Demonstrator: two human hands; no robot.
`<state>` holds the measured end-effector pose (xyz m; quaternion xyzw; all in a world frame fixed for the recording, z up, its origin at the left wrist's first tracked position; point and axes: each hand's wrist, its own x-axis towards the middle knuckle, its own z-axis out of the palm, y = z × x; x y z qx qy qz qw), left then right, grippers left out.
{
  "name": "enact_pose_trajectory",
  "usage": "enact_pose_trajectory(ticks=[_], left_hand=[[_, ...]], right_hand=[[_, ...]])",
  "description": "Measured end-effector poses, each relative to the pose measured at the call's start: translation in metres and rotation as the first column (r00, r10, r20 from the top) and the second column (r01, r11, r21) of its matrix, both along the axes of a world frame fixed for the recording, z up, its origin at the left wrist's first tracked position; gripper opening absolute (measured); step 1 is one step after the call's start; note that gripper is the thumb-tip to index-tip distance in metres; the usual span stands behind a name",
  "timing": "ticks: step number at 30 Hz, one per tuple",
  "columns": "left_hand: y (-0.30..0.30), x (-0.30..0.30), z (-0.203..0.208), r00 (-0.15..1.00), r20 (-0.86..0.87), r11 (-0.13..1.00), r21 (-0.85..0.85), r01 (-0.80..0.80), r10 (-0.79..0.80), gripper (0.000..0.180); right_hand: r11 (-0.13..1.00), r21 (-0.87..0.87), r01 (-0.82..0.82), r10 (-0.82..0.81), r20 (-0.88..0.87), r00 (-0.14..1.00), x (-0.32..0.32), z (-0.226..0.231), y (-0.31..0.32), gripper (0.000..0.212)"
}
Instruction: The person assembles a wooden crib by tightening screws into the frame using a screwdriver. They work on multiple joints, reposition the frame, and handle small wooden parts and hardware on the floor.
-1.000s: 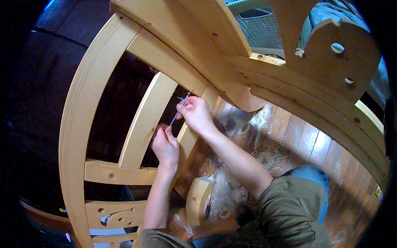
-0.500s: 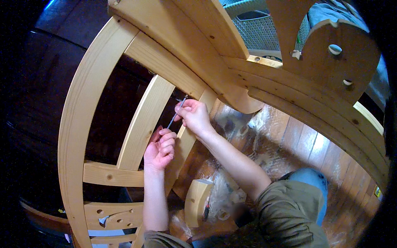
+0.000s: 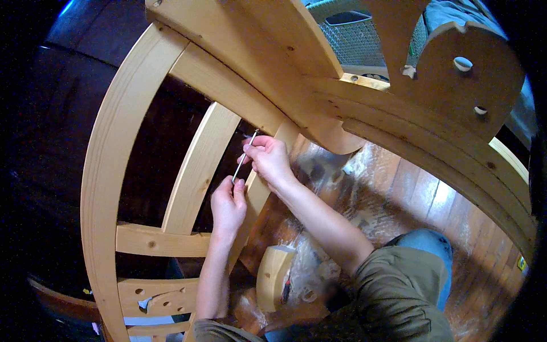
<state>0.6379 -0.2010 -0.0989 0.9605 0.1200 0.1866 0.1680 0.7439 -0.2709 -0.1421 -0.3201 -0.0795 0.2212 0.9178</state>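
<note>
Glossy plank floor (image 3: 410, 188) below; both hands (image 3: 228, 202) pinch a thin metal key (image 3: 244, 157) beside pale curved pine slats (image 3: 199, 165).

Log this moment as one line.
left hand: grips hex key lower end | right hand: pinches upper end | at wooden frame

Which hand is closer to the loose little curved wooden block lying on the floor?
Left. The left hand grips the lower end of the thin metal key, just above the small curved pale wooden block. The right hand holds the key's upper end, farther up.
</note>
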Motion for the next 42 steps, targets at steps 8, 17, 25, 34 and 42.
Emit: enact_pose_trajectory(ticks=[8,17,25,34,42], left_hand=[[-0.006,-0.009,0.023,0.952,-0.271,0.753,-0.594,-0.284,0.145,0.033],[0.005,-0.002,0.026,0.978,-0.194,-0.916,-0.375,-0.145,-0.075,0.026],[-0.007,0.006,0.033,0.959,-0.279,-0.976,-0.218,-0.018,0.045,0.021],[0.003,0.009,0.031,0.966,-0.227,-0.915,-0.402,0.024,0.125,0.026],[-0.008,0.005,0.011,0.990,-0.016,-0.613,-0.786,0.076,0.143,0.031]], right_hand=[[0.999,-0.003,0.040,-0.039,0.050,0.998,0.006,-0.008,0.010,0.010],[0.995,0.090,0.033,-0.036,0.027,0.999,0.001,-0.009,0.010,0.010],[0.995,0.086,0.041,-0.045,0.050,0.998,-0.001,-0.007,0.006,0.014],[0.998,0.042,-0.039,0.038,0.015,0.999,0.001,0.001,0.001,0.018],[0.980,0.184,-0.081,0.122,-0.225,0.967,-0.005,0.009,0.002,0.020]])
